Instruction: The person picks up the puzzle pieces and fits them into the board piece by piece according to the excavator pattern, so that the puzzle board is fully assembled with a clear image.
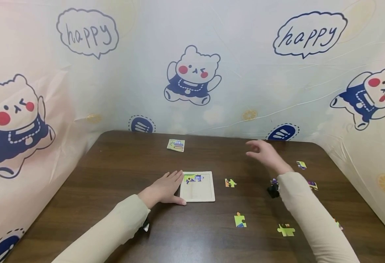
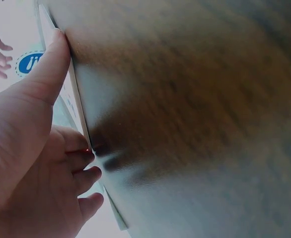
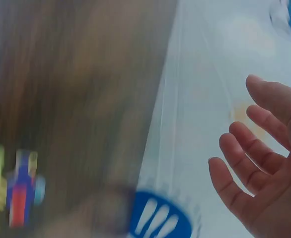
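Note:
A white puzzle tray (image 1: 198, 193) lies mid-table with one coloured piece (image 1: 193, 178) set in its top edge. My left hand (image 1: 164, 189) lies flat on the table against the tray's left side, thumb (image 2: 48, 67) along the tray's edge (image 2: 78, 106). Raised above the table at the back right, my right hand (image 1: 265, 153) holds nothing; the right wrist view shows its fingers (image 3: 257, 148) relaxed and spread. Loose puzzle pieces lie right of the tray: one (image 1: 230, 183) close by, one (image 1: 240, 220) nearer me, one (image 1: 286, 230) at front right.
A small picture card (image 1: 175, 145) lies at the back of the dark wooden table (image 1: 113, 182). More pieces (image 1: 301, 164) (image 1: 312, 185) lie at the right, and a small black object (image 1: 273, 190) by my right sleeve. Plastic sheeting printed with bears (image 1: 192, 76) walls in the table.

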`<action>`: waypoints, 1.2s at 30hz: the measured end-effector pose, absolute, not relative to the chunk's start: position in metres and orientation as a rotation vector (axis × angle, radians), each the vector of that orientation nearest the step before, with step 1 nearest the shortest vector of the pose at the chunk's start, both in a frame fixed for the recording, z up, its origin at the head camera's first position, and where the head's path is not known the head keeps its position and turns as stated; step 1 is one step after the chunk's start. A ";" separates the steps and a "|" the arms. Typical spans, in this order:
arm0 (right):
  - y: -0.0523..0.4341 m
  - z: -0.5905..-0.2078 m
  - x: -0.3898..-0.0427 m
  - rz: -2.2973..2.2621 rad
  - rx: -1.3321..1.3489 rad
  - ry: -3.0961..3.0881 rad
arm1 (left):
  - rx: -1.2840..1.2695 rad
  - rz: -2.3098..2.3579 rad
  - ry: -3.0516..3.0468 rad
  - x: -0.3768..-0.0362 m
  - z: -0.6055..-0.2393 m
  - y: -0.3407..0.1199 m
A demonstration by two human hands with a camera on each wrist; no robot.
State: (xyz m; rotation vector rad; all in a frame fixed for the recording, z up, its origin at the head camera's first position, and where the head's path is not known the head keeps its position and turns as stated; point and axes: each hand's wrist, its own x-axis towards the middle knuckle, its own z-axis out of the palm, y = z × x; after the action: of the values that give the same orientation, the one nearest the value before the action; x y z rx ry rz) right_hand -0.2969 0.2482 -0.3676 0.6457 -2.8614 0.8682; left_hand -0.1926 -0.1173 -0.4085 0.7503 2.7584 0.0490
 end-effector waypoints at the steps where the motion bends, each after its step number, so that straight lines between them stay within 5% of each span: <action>1: 0.260 -0.366 -0.298 0.876 0.601 -2.864 | 0.749 0.050 2.759 -0.193 -0.409 -0.117; 18: 0.389 -0.386 -0.285 0.908 0.072 -2.947 | 0.725 0.053 2.764 -0.194 -0.412 -0.119; 36: 0.421 -0.414 -0.279 0.669 -0.059 -3.253 | 0.736 0.032 2.769 -0.193 -0.410 -0.116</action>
State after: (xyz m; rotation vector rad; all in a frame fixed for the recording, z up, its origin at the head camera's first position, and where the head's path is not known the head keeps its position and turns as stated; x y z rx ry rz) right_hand -0.2793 0.4207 -0.4136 -0.0592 -3.2528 0.6686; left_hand -0.1930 -0.1162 -0.4095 0.7365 2.7686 0.0316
